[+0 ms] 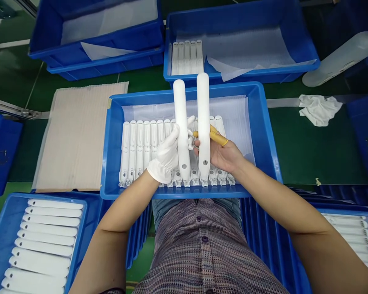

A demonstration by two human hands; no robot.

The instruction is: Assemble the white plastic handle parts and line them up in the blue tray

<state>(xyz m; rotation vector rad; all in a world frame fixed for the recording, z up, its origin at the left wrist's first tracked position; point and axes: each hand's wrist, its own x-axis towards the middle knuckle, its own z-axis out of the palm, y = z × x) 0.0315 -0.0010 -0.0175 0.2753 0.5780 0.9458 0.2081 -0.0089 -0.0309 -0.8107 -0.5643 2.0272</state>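
Observation:
My left hand (165, 157), in a white glove, grips a long white plastic part (181, 122) held upright. My right hand (222, 153), bare with yellow finger cots, grips a second white plastic part (203, 118) beside the first. Both parts stand side by side, a small gap between them, above a blue bin (110, 163) in front of me. That bin holds a row of several white parts (138, 149) lying on white foam sheet.
A blue bin (242, 18) behind holds a few white parts (187, 57) and foam sheet. Another blue bin (95, 45) sits far left. A cardboard sheet (76, 134) lies left. Bins of white parts (46, 241) flank my lap. A white rag (319, 108) lies right.

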